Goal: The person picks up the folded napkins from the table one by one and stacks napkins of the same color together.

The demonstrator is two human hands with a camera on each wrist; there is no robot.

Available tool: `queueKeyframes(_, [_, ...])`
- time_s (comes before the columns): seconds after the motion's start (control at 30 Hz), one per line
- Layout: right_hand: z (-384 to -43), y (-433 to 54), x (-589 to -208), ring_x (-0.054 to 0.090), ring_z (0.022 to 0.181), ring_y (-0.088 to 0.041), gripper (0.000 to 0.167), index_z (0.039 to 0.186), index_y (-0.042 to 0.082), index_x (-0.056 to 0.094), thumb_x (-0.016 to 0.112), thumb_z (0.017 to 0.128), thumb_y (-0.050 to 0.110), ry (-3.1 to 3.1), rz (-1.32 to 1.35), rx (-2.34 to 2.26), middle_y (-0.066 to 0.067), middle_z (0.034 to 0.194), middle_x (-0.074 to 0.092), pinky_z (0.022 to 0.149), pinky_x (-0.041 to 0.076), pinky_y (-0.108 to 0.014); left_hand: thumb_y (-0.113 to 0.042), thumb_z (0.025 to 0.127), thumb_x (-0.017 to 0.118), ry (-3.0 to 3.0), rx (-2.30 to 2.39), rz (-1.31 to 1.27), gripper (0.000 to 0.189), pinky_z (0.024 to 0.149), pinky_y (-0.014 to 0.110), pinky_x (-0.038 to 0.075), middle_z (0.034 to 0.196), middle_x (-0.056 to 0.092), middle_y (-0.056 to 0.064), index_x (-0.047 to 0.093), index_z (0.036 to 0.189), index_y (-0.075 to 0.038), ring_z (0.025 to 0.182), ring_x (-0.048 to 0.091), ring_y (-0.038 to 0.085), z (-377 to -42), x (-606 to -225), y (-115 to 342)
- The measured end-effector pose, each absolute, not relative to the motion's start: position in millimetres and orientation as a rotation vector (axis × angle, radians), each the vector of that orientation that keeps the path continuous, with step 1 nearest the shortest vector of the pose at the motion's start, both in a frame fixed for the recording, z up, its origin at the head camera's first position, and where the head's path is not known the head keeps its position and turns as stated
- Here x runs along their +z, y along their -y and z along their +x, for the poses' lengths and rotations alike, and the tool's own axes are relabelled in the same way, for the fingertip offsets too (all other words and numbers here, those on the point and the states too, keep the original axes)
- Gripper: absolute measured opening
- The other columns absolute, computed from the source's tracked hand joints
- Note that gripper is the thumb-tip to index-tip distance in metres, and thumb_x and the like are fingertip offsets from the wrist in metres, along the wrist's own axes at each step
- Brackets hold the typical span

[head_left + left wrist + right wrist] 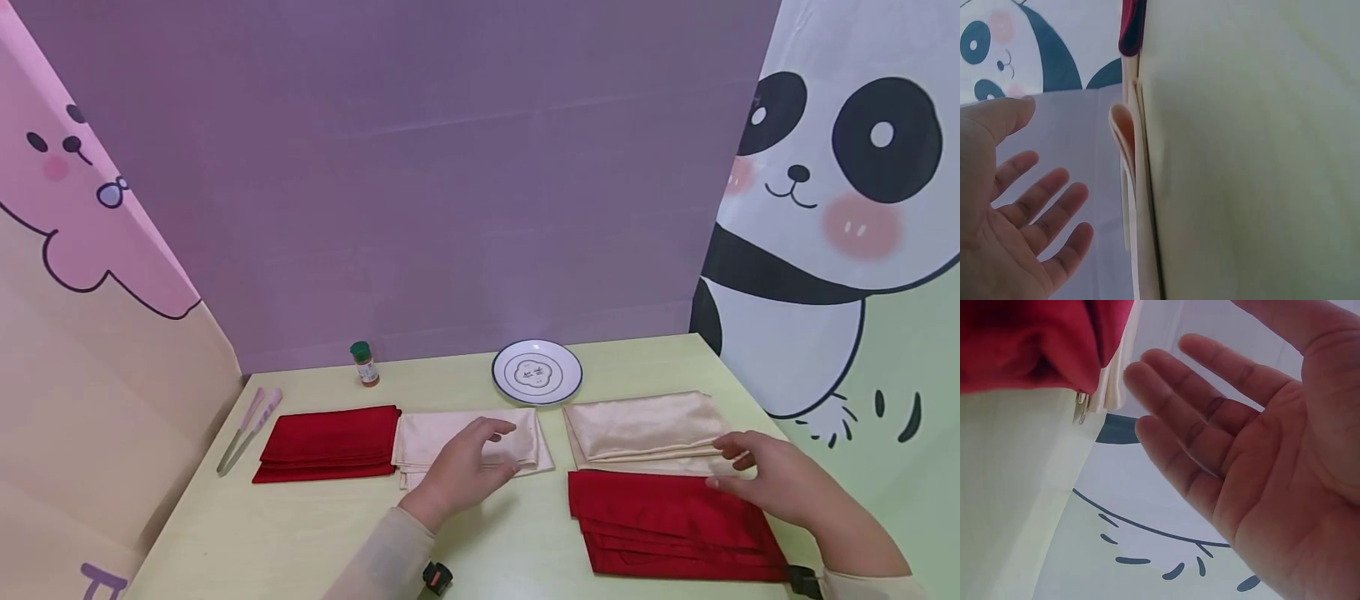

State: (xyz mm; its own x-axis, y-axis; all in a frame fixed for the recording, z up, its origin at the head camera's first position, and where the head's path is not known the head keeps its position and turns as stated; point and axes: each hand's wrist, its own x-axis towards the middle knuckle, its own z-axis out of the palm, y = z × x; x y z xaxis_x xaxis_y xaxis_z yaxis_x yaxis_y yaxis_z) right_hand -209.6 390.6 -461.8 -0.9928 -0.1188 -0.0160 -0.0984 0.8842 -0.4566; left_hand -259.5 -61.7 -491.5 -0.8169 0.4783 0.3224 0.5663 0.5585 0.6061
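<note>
apparently folded to stay compact on the table (pixel 322 533), the white cloth (pixel 438 432) lies by the left hand (pixel 465 473) and the nearer red cloth (pixel 667 521) by the right hand (pixel 787 479), fingers loosely parted, holding nothing.

Four cloths (pixel 330 439), one plate (pixel 536 372), one jar (pixel 366 368), one pair of tongs (pixel 266 414)

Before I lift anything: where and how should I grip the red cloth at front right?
Probably grip the red cloth by its short ends, left hand and right hand coming from either side: it lies flat, wider than deep, and its layers step out at the near edge, where a pinch might catch only some.
</note>
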Motion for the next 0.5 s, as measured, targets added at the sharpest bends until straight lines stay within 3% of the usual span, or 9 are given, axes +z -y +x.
queueKeyframes(0.23, [-210.1, -396.2, -468.7, 0.066, 0.087, -0.022, 0.063, 0.12, -0.004, 0.067, 0.091, 0.08, 0.039, -2.938, -0.123, -0.734, -0.012, 0.104, 0.067, 0.07, 0.059, -0.038, -0.029, 0.095, 0.08, 2.652, -1.072, -0.988, 0.047, 0.1, 0.033, 0.054, 0.13, 0.067, 0.002, 0.062, 0.137, -0.016, 0.114, 0.069, 0.017, -257.7, -494.8, 49.2])
queueKeyframes(0.5, [-210.2, -403.9, -476.8, 0.061, 0.083, -0.02, 0.058, 0.115, -0.004, 0.068, 0.091, 0.08, 0.035, -2.912, -0.114, -0.677, -0.008, 0.098, 0.067, 0.067, 0.056, -0.036, -0.033, 0.094, 0.08, 2.734, -1.074, -0.986, 0.047, 0.099, 0.031, 0.053, 0.13, 0.068, -0.003, 0.063, 0.136, -0.022, 0.115, 0.067, 0.012, -258.0, -497.2, 39.7])
